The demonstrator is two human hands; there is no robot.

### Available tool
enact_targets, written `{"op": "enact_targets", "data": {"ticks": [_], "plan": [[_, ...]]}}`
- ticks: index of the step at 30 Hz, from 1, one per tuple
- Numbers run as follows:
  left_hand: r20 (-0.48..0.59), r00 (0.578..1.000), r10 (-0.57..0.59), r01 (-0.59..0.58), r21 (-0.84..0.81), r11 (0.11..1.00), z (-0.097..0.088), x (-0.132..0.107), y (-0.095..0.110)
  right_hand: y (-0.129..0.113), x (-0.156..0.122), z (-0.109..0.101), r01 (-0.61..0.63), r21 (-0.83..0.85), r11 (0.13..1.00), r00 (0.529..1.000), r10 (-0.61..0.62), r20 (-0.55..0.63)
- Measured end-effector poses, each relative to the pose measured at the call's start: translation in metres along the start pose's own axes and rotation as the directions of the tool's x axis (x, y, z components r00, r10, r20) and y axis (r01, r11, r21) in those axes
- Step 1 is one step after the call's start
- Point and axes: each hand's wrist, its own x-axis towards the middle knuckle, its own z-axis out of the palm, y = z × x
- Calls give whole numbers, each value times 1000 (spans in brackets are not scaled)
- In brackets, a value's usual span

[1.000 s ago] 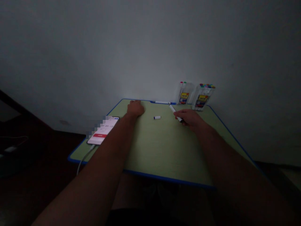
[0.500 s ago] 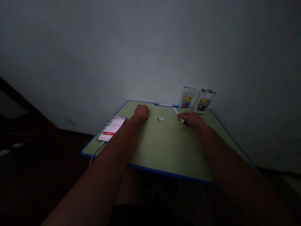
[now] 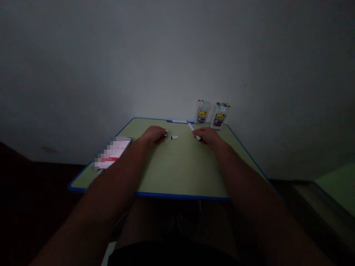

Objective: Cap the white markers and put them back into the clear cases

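My right hand [image 3: 207,136] is closed around a white marker [image 3: 191,127], which points away and to the left with its bare tip outward; a black end shows below my fingers. My left hand [image 3: 155,134] is pinched on a small white marker cap [image 3: 166,133] with a dark end, partly covered by the fingers. Between the hands, nearer the left one, a loose white cap [image 3: 175,137] with a dark blue end lies on the table [image 3: 183,170]. Along the back edge rests another white marker [image 3: 179,121] with blue at its end.
Two clear plastic cases [image 3: 202,114] with colored marker ends stand at the back right against the wall [image 3: 166,66]. A lit phone [image 3: 116,151] with a cable lies at the left. Blue trim runs round the table edge.
The view has turned, so the table things appear farther left. My left hand has rotated, and a small cap now shows in its fingers. My right hand still holds the marker.
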Motion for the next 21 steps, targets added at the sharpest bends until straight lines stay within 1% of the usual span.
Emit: {"op": "enact_targets", "data": {"ticks": [1, 2, 4, 5, 7, 10, 16, 18, 21], "plan": [[41, 997, -73, 78, -138, 987, -1, -3, 0, 0, 0, 0, -8, -6, 1000, 1000, 8, 0], [71, 992, -106, 120, -246, 962, -1, -6, 1, -1, -1, 1, -16, -8, 1000, 1000, 16, 0], [109, 987, -118, 152, -398, 905, -2, -9, 3, -2, -2, 2, -17, -14, 1000, 1000, 17, 8], [113, 985, -132, 168, -434, 885, -2, -10, 4, -2, -3, 2, -12, -21, 1000, 1000, 13, 15], [135, 979, -154, 200, -473, 858, -1, -12, 6, -4, -5, 3, 1, -36, 999, 1000, 0, 26], [176, 972, -156, 224, -492, 841, 2, -12, 9, -7, -8, 5, 5, -21, 1000, 999, -4, 33], [201, 965, -170, 253, -529, 810, 6, -17, 14, -10, -12, 10, -7, 27, 1000, 999, 6, 54], [200, 965, -167, 251, -535, 807, 6, -18, 14, -9, -11, 11, -12, 29, 1000, 998, 10, 59], [184, 971, -152, 227, -508, 831, 6, -19, 14, -8, -10, 10, -13, 31, 999, 998, 11, 60]]}}
